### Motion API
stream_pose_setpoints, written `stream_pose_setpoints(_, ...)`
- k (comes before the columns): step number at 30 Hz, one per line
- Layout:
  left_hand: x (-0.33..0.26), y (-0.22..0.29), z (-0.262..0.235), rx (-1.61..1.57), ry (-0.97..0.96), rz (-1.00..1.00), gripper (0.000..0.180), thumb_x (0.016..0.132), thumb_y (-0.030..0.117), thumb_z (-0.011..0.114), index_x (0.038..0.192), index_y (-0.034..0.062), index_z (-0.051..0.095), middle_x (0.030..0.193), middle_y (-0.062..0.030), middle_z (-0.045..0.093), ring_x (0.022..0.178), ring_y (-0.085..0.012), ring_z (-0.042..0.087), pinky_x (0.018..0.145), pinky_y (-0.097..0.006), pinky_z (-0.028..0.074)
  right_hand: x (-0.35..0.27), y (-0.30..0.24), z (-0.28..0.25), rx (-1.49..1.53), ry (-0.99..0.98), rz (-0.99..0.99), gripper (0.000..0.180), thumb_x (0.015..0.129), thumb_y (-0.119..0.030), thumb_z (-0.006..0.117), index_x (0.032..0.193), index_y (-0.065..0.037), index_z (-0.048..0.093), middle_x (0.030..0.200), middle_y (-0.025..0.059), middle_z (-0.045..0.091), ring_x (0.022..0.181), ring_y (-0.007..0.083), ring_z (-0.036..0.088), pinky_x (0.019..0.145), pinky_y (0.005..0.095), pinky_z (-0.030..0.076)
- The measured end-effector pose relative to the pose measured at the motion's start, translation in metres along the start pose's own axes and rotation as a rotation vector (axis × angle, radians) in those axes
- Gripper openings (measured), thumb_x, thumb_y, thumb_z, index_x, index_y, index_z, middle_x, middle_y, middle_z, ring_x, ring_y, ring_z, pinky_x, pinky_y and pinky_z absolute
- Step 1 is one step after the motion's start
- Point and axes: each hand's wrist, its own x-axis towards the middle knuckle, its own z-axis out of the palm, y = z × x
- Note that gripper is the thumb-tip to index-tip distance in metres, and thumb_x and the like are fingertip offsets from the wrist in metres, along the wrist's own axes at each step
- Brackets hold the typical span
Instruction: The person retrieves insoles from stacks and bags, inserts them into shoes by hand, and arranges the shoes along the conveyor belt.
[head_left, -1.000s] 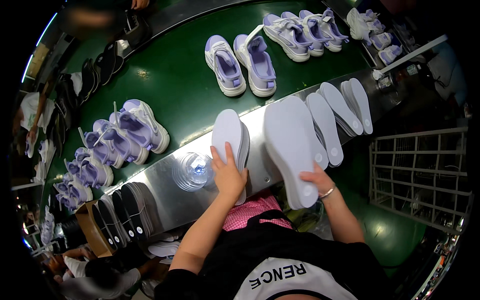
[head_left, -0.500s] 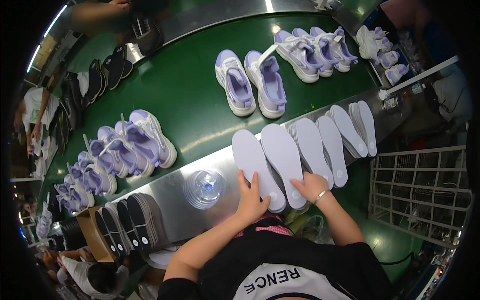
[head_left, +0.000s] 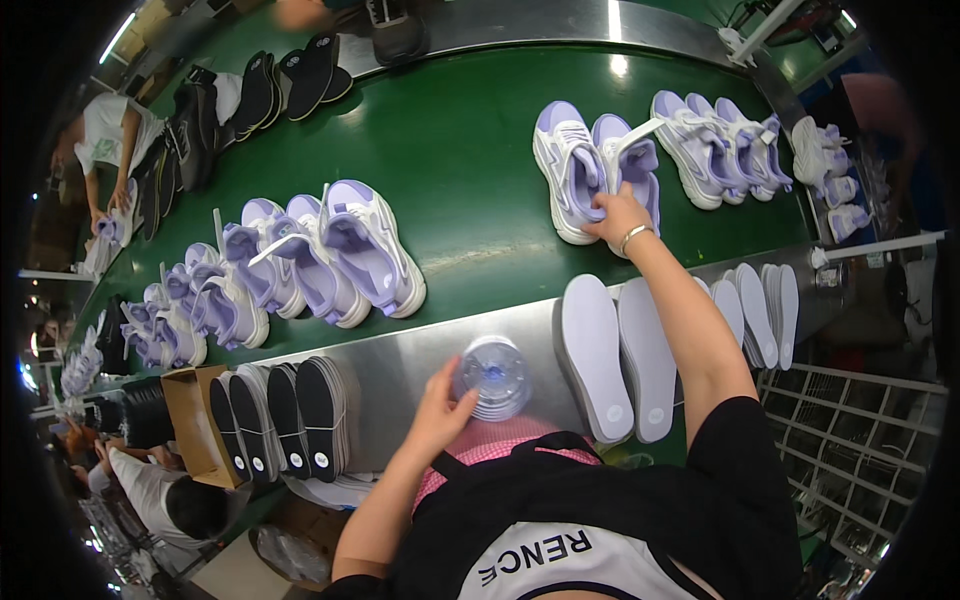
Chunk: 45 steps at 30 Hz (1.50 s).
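Observation:
My right hand [head_left: 622, 217] reaches across the stacks of insoles and is closed at the heels of two lilac-and-white sneakers. Its thumb is by the left sneaker [head_left: 565, 165], its fingers at the opening of the right sneaker [head_left: 645, 180]; which one it grips is partly hidden. A white tongue or strap sticks up from the right sneaker. My left hand [head_left: 440, 412] has its fingers apart beside a clear round plastic container [head_left: 495, 378] on the metal ledge. Whether it touches the container I cannot tell. Pale insoles [head_left: 597, 350] stand in stacks under my right forearm.
More lilac sneakers [head_left: 372, 245] stand in a row at left, others [head_left: 690, 140] at far right on the green belt [head_left: 480, 200]. Banded dark insole stacks [head_left: 325, 420] sit beside a cardboard box [head_left: 195, 420]. A wire rack [head_left: 850, 450] stands at right. Another person [head_left: 110, 140] works at far left.
Both hands have left the pale insoles. My right hand has moved up to the sneaker pair, my left hand to beside the plastic container. The view has shifted left.

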Motion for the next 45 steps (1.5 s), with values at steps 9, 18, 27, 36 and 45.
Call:
stream_pose_setpoints(9, 0.065, 0.026, -0.019, -0.395, 0.245, -0.014, 0.05, 0.079, 0.027, 0.057, 0.114, -0.0051, 0.041, 0.106, -0.0196, 0.052, 0.092, -0.0221, 0.054, 0.078, -0.031, 0.043, -0.025, -0.112, 0.026, -0.052, -0.048, -0.368, 0.033, 0.059, -0.036, 0.067, 0.083, -0.013, 0.061, 0.099, 0.0181, 0.044, 0.083, 0.0327, 0.054, 0.07, 0.0381, 0.045)
stream_pose_setpoints(18, 0.202, 0.044, -0.037, 0.04, 0.109, 0.266, 0.03, 0.076, 0.018, 0.056, 0.09, -0.0073, 0.053, 0.075, -0.0176, 0.06, 0.07, -0.0238, 0.059, 0.063, -0.032, 0.047, -0.06, -0.133, 0.032, -0.279, 0.237, -0.266, 0.035, 0.06, -0.03, 0.067, 0.091, -0.015, 0.06, 0.124, 0.0206, 0.033, 0.107, 0.0303, 0.039, 0.089, 0.0399, 0.03)
stream_pose_setpoints(27, 0.233, 0.081, -0.077, 0.405, 0.523, 0.378, 0.015, 0.072, 0.008, 0.056, 0.08, -0.0009, 0.046, 0.07, -0.0113, 0.056, 0.06, -0.0227, 0.055, 0.056, -0.031, 0.045, -0.055, -0.134, 0.048, -0.112, 0.038, -0.558, 0.016, 0.057, -0.008, 0.06, 0.073, -0.005, 0.059, 0.112, 0.0133, 0.043, 0.093, 0.0254, 0.047, 0.08, 0.0348, 0.041)
stream_pose_setpoints(36, 0.188, 0.075, -0.046, 0.49, 0.231, 0.712, 0.029, 0.061, 0.014, 0.062, 0.087, 0.0016, 0.059, 0.093, -0.0131, 0.055, 0.092, -0.0256, 0.048, 0.079, -0.035, 0.039, -0.06, -0.129, 0.047, 0.151, 0.036, -0.509, 0.015, 0.061, -0.008, 0.061, 0.074, -0.001, 0.057, 0.115, 0.0177, 0.04, 0.089, 0.0309, 0.05, 0.074, 0.036, 0.045)
stream_pose_setpoints(45, 0.22, 0.083, -0.031, 0.985, 0.112, 0.938, 0.019, 0.069, 0.019, 0.053, 0.078, 0.002, 0.056, 0.089, -0.0153, 0.054, 0.083, -0.0268, 0.053, 0.069, -0.033, 0.044, -0.058, -0.118, 0.05, 0.055, 0.042, -0.505, 0.013, 0.058, -0.004, 0.059, 0.071, -0.001, 0.056, 0.118, 0.0228, 0.036, 0.087, 0.0322, 0.052, 0.073, 0.0368, 0.046)
